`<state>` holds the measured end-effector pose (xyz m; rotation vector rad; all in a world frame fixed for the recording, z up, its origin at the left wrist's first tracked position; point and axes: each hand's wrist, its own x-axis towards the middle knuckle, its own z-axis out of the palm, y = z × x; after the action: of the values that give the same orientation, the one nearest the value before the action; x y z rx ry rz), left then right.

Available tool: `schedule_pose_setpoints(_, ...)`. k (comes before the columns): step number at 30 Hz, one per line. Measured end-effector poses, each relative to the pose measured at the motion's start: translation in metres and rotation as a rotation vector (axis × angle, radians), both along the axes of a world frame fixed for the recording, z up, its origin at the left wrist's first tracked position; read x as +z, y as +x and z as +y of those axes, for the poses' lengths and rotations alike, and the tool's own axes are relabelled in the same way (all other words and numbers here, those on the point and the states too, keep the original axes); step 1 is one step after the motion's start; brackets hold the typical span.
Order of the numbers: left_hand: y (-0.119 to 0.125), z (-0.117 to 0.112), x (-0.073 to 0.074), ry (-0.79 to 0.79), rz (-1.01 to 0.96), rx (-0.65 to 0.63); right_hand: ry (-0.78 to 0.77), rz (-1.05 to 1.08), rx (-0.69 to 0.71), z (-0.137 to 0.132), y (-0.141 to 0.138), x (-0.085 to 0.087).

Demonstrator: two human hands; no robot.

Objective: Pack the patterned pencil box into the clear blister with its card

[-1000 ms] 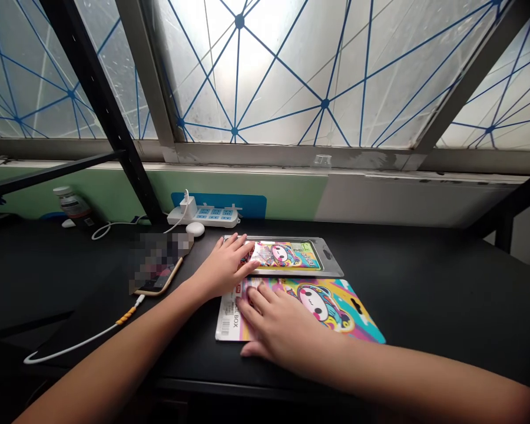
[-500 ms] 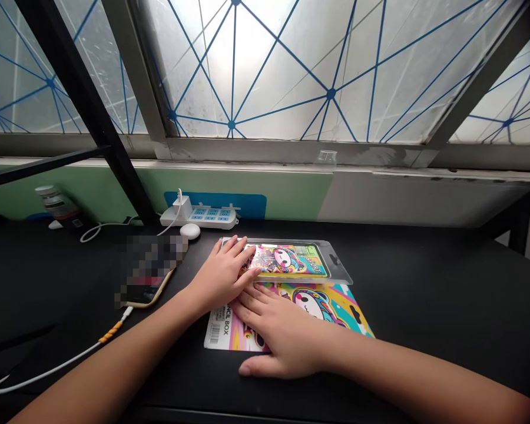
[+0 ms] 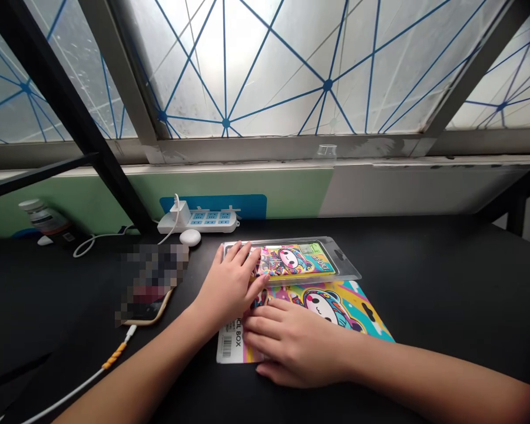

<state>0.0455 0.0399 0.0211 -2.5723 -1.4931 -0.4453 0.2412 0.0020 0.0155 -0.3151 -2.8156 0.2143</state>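
Right hand [image 3: 295,341] has drawn its thumb in

Its fingers curl over the printed card [image 3: 322,303]; whether they pinch it, I can't tell. The open left hand [image 3: 229,285] rests on the clear tray [image 3: 347,270], toward the desk's [image 3: 446,294] back edge. Probably light, slick and easily dented, the tray is best held by its right rim.

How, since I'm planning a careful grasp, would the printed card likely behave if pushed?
The printed card looks thin, so it is probably light. Its straight, uncurled visible edges suggest fair stiffness. Lying flat on the black desk, it would likely slide rather than tip.
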Motion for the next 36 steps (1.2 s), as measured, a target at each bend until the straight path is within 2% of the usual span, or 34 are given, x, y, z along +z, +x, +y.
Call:
schedule_pose_setpoints(3, 0.0, -0.001, 0.002, 0.004, 0.019, 0.0, -0.034, -0.004, -0.017, -0.001, 0.001, -0.001)
schedule_pose_setpoints(8, 0.003, 0.0, 0.005, -0.001, 0.064, 0.002, -0.287, -0.016, -0.052, 0.002, 0.004, 0.004)
schedule_pose_setpoints(11, 0.005, 0.001, 0.005, 0.007, 0.067, -0.009, -0.37, -0.031, -0.036, 0.004, 0.005, 0.007)
schedule_pose_setpoints(15, 0.004, 0.006, 0.003, 0.003, 0.065, -0.047, -0.387, -0.043, -0.035, 0.003, 0.006, 0.009)
schedule_pose_setpoints(21, 0.001, 0.013, 0.007, -0.032, 0.08, -0.098, -0.39, -0.047, 0.124, 0.011, 0.006, 0.004)
schedule_pose_setpoints(28, -0.006, 0.015, 0.007, -0.057, 0.109, -0.107, -0.256, -0.048, -0.054, 0.026, 0.005, -0.003)
schedule_pose_setpoints(32, -0.012, 0.016, 0.004, -0.044, 0.135, -0.133, -0.127, 0.038, -0.024, 0.025, 0.006, -0.006)
schedule_pose_setpoints(36, -0.019, 0.017, 0.003, -0.064, 0.127, -0.14, 0.102, 0.097, 0.025, 0.022, 0.004, -0.006)
